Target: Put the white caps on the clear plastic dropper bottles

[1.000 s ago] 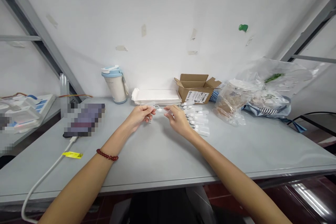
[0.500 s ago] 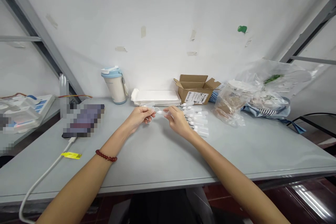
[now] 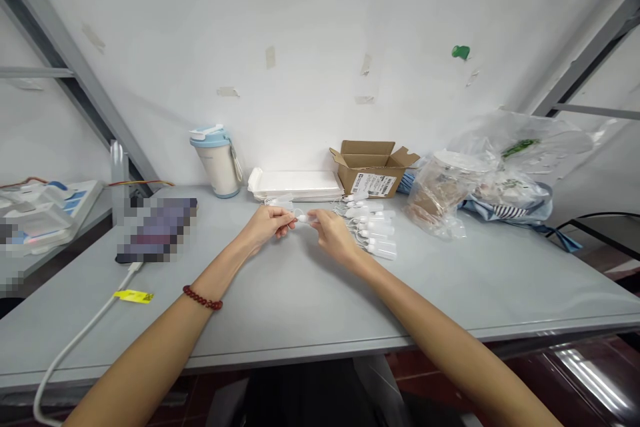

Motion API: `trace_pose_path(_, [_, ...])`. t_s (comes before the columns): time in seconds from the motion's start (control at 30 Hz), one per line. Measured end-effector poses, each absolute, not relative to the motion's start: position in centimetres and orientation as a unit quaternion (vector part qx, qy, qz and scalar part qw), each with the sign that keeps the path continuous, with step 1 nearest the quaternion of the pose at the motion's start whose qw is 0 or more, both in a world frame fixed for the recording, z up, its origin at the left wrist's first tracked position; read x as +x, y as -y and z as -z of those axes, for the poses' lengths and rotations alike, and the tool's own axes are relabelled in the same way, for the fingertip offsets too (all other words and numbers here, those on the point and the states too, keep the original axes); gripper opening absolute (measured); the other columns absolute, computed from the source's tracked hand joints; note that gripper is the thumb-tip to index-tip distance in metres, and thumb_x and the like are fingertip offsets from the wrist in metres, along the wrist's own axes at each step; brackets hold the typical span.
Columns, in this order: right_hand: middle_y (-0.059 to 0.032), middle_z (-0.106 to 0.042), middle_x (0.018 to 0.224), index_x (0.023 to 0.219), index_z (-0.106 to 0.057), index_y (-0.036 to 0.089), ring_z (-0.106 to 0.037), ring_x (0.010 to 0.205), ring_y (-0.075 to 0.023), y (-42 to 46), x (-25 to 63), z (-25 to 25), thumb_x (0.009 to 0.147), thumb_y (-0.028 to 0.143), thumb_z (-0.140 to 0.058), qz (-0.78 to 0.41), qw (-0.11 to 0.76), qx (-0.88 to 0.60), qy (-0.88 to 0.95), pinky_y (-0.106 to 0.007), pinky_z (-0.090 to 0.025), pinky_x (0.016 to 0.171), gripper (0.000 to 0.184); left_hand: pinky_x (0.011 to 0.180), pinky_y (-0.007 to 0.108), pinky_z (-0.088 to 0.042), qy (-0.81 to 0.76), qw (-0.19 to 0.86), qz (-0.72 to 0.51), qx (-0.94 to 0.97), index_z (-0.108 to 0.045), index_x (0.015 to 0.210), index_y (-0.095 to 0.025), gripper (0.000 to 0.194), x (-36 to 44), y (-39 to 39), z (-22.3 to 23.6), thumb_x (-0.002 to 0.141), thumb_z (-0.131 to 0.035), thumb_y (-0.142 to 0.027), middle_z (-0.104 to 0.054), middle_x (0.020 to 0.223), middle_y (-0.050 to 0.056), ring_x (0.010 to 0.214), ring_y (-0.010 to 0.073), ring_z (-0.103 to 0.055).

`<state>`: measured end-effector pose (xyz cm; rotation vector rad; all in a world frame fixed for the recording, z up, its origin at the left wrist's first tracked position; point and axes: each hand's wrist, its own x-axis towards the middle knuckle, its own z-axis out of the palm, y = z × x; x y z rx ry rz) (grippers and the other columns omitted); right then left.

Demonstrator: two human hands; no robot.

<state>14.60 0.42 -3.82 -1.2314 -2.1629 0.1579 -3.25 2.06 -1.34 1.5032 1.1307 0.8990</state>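
Observation:
Over the middle of the table, a small translucent plastic bottle with a white top (image 3: pixel 303 219) lies sideways between my two hands. My right hand (image 3: pixel 334 233) is closed around its body, which the fingers mostly hide. My left hand (image 3: pixel 270 225) pinches at the tip of the white top; what exactly sits between its fingertips is too small to make out. Just right of my right hand, several similar bottles (image 3: pixel 378 229) with white tops and thin cords lie in a row. Another clear piece (image 3: pixel 281 201) rests behind my left hand.
White flat trays or boxes (image 3: pixel 297 181) and an open cardboard box (image 3: pixel 373 170) stand by the wall. A tumbler (image 3: pixel 219 163) is at back left, near a phone (image 3: pixel 160 230) on a white cable (image 3: pixel 80 330). Plastic bags (image 3: pixel 435 197) and blue cloth (image 3: pixel 537 207) lie right.
My right fingers have shifted slightly left along the bottle, closer to my left hand. The left hand keeps its pinch at the tip. The whole view has shifted a little.

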Motion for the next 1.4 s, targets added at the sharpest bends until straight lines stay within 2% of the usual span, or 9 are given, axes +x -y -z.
trace_pose_path(0.23, [-0.0131, -0.066, 0.100, 0.103, -0.057, 0.013, -0.061, 0.094, -0.0198, -0.3, 14.3, 4.1, 0.077, -0.004, -0.041, -0.055, 0.335, -0.457, 0.822, -0.030, -0.049, 0.077, 0.035, 0.049, 0.025, -0.030, -0.459, 0.517, -0.349, 0.633, -0.063, 0.059, -0.014, 0.029, -3.6, -2.2, 1.1, 0.071, -0.063, -0.040, -0.049, 0.048, -0.001, 0.048, 0.0096, -0.042])
trace_pose_path(0.37, [-0.0118, -0.066, 0.099, 0.107, -0.056, 0.015, -0.062, 0.089, -0.0199, 0.0, 13.7, 3.7, 0.086, 0.009, -0.046, -0.062, 0.354, -0.428, 0.829, -0.032, -0.048, 0.077, 0.024, 0.052, 0.024, -0.034, -0.460, 0.500, -0.303, 0.668, -0.066, 0.066, -0.014, 0.027, -5.5, -2.6, -0.4, 0.070, -0.066, -0.041, -0.061, 0.065, 0.003, 0.056, 0.0104, -0.047])
trace_pose_path(0.43, [-0.0130, -0.065, 0.100, 0.109, -0.055, 0.013, -0.062, 0.086, -0.0201, 0.2, 13.4, 3.3, 0.087, 0.015, -0.049, -0.065, 0.344, -0.407, 0.844, -0.032, -0.048, 0.076, 0.023, 0.053, 0.023, -0.035, -0.466, 0.480, -0.282, 0.688, -0.066, 0.064, -0.014, 0.026, -6.8, -2.8, -1.1, 0.069, -0.067, -0.040, -0.061, 0.066, 0.003, 0.058, 0.0103, -0.047])
trace_pose_path(0.6, [-0.0127, -0.061, 0.099, 0.107, -0.055, 0.013, -0.059, 0.082, -0.0187, 0.4, 13.9, 3.0, 0.087, 0.013, -0.047, -0.053, 0.323, -0.401, 0.856, -0.032, -0.048, 0.075, 0.022, 0.050, 0.021, -0.035, -0.520, 0.446, -0.315, 0.657, -0.067, 0.065, -0.015, 0.027, -9.5, -3.7, -1.3, 0.067, -0.068, -0.041, -0.059, 0.064, 0.002, 0.056, 0.0095, -0.046])
trace_pose_path(0.77, [-0.0125, -0.057, 0.106, 0.113, -0.054, 0.016, -0.054, 0.098, -0.0214, 0.6, 13.9, 3.4, 0.089, 0.017, -0.047, -0.044, 0.289, -0.357, 0.887, -0.034, -0.045, 0.083, 0.026, 0.049, 0.021, -0.037, -0.572, 0.406, -0.294, 0.649, -0.066, 0.065, -0.014, 0.026, -10.2, -4.3, -0.2, 0.065, -0.066, -0.040, -0.063, 0.068, 0.004, 0.056, 0.0103, -0.050])
trace_pose_path(1.03, [-0.0127, -0.052, 0.104, 0.120, -0.054, 0.016, -0.051, 0.091, -0.0206, 1.6, 12.7, 3.6, 0.090, 0.039, -0.048, -0.074, 0.197, -0.358, 0.910, -0.035, -0.044, 0.081, 0.038, 0.045, 0.023, -0.038, -0.584, 0.362, -0.242, 0.685, -0.061, 0.056, -0.015, 0.025, -9.7, -4.6, 0.2, 0.063, -0.065, -0.038, -0.060, 0.055, 0.003, 0.049, 0.0122, -0.052])
trace_pose_path(1.13, [-0.0127, -0.051, 0.103, 0.121, -0.052, 0.015, -0.050, 0.089, -0.0206, 1.5, 12.7, 3.6, 0.089, 0.043, -0.048, -0.075, 0.171, -0.381, 0.906, -0.036, -0.043, 0.081, 0.042, 0.046, 0.023, -0.039, -0.622, 0.340, -0.255, 0.658, -0.062, 0.060, -0.015, 0.024, -9.6, -4.2, -0.8, 0.062, -0.066, -0.038, -0.065, 0.064, 0.005, 0.051, 0.0128, -0.054])
trace_pose_path(1.23, [-0.0128, -0.051, 0.101, 0.122, -0.051, 0.014, -0.049, 0.088, -0.0211, 1.4, 12.9, 3.7, 0.089, 0.045, -0.047, -0.069, 0.158, -0.398, 0.901, -0.036, -0.042, 0.081, 0.045, 0.049, 0.023, -0.041, -0.609, 0.366, -0.258, 0.654, -0.065, 0.067, -0.015, 0.026, -9.5, -3.6, -1.6, 0.063, -0.067, -0.040, -0.068, 0.074, 0.006, 0.058, 0.0136, -0.057])
trace_pose_path(1.4, [-0.0128, -0.052, 0.102, 0.120, -0.051, 0.014, -0.050, 0.093, -0.0217, 1.1, 13.4, 3.6, 0.090, 0.045, -0.044, -0.059, 0.155, -0.400, 0.901, -0.034, -0.042, 0.081, 0.044, 0.052, 0.024, -0.044, -0.519, 0.461, -0.166, 0.701, -0.066, 0.078, -0.014, 0.030, -8.5, -3.3, -0.9, 0.067, -0.066, -0.042, -0.068, 0.077, 0.007, 0.062, 0.0159, -0.061])
